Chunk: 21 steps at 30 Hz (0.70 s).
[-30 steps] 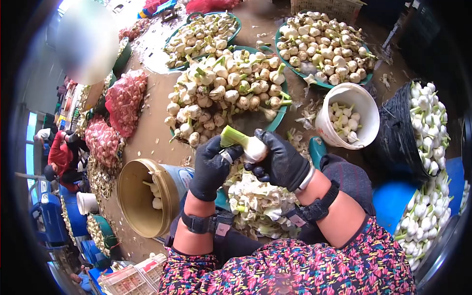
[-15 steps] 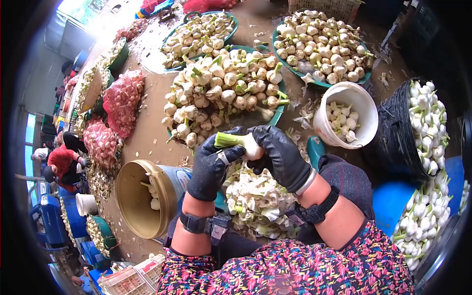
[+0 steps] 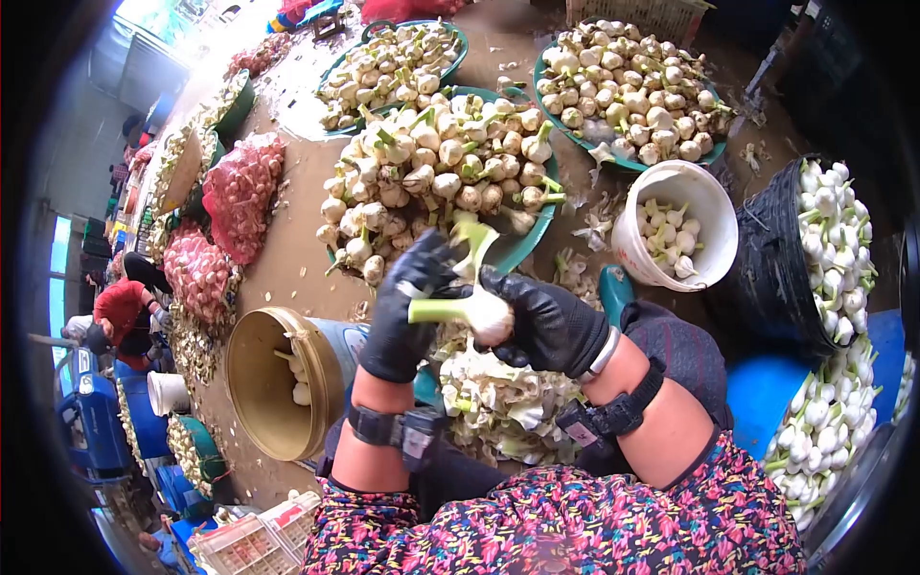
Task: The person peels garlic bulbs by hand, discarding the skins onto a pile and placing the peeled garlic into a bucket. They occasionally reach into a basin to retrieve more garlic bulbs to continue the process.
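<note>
Both my hands wear black gloves and meet over my lap. My right hand point(image 3: 546, 321) grips a white garlic bulb point(image 3: 484, 314) whose green stem points left. My left hand point(image 3: 407, 307) pinches a strip of peeled skin point(image 3: 476, 241) and lifts it up off the bulb. Beneath the hands lies a heap of white and green peelings point(image 3: 503, 398). A green basin point(image 3: 532, 240) piled with unpeeled garlic stands just beyond the hands.
A tan bucket point(image 3: 264, 383) with a few bulbs lies at my left. A white bucket point(image 3: 704, 206) and a black basket point(image 3: 771, 268) of peeled garlic stand at the right. Two more green basins point(image 3: 575, 134) sit farther back. Red mesh sacks point(image 3: 240, 192) and other workers are at the left.
The bulb has turned so its stem points left and lower. My left hand has risen, pulling a strip of skin upward away from the bulb.
</note>
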Motion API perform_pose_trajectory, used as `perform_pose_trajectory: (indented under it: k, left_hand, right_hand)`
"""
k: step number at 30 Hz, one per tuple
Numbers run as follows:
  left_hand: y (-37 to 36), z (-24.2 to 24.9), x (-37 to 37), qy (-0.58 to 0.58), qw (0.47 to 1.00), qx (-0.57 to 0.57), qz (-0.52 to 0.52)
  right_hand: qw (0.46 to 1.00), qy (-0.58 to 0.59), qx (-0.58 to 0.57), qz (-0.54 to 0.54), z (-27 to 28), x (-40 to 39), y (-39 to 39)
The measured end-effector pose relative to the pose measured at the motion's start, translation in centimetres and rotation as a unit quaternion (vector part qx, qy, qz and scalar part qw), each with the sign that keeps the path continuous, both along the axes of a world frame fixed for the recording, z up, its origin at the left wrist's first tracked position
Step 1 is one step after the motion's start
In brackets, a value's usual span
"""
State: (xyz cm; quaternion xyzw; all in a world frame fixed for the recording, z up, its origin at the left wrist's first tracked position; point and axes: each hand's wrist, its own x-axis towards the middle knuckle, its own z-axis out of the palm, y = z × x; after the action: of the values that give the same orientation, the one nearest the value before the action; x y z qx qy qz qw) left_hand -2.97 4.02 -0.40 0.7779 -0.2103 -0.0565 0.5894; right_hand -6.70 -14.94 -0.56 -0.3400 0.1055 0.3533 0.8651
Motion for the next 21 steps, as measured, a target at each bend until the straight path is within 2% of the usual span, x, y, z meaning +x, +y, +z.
perform_pose_trajectory:
  k: [2,3,4,6,7,9,10,11,12,13,14,16,18,19,20,21]
  left_hand:
    - [0.4,0.4,-0.3,0.114,0.984,-0.116,0.075]
    - [0.3,1.1,-0.7,0.194,0.955,-0.218,0.051]
    - [-0.2,1.8,-0.9,0.273,0.93,-0.244,0.026]
    - [-1.7,3.6,-1.9,0.158,0.981,-0.108,-0.015]
    - [-1.9,3.4,-2.0,0.16,0.981,-0.109,-0.013]
    - [-2.1,3.2,-2.0,0.252,0.943,-0.21,0.05]
    - [-1.9,3.0,-1.9,0.251,0.943,-0.211,0.052]
    - [-1.6,2.5,-1.7,0.25,0.938,-0.234,0.045]
    - [-1.2,2.4,-1.6,0.249,0.933,-0.258,0.039]
    - [-0.8,2.4,-1.3,0.193,0.965,-0.163,0.065]
    - [-0.2,2.1,-0.9,0.1,0.986,-0.109,0.073]
    - [0.7,1.7,-0.3,0.054,0.986,-0.008,0.159]
    - [1.2,1.0,-0.1,0.028,0.988,0.004,0.153]
    - [1.2,0.5,0.0,0.153,0.961,-0.171,0.157]
    - [1.0,0.4,-0.1,0.271,0.888,-0.339,0.153]
    - [1.0,0.4,-0.3,0.273,0.898,-0.317,0.137]
  right_hand:
    - [0.998,0.007,0.061,-0.005,0.0,0.4,-0.6]
    - [0.998,0.003,0.061,-0.019,0.1,0.7,-0.8]
    - [0.998,0.002,0.061,-0.021,0.3,0.7,-0.8]
    - [0.997,-0.019,0.018,-0.077,0.6,0.5,-0.5]
    - [0.997,-0.017,0.017,-0.075,0.5,0.5,-0.2]
    - [0.986,-0.046,-0.049,-0.153,0.5,0.2,0.5]
    - [0.986,-0.047,-0.048,-0.151,-0.1,0.3,0.8]
    - [0.944,-0.2,-0.142,-0.219,-0.3,0.6,1.3]
    - [0.866,-0.346,-0.229,-0.279,-0.2,0.7,1.7]
    - [0.776,-0.467,-0.345,-0.244,0.2,0.0,0.6]
    - [0.681,-0.538,-0.468,-0.165,1.8,-0.7,0.1]
    - [0.578,-0.628,-0.519,0.049,0.9,-2.0,1.3]
    - [0.638,-0.488,-0.459,0.379,-1.0,-2.7,2.3]
    - [0.642,-0.461,-0.502,0.35,-1.5,-3.5,2.1]
    - [0.652,-0.434,-0.533,0.319,-1.8,-3.2,1.8]
    - [0.671,-0.471,-0.55,0.161,-2.1,-2.7,1.4]
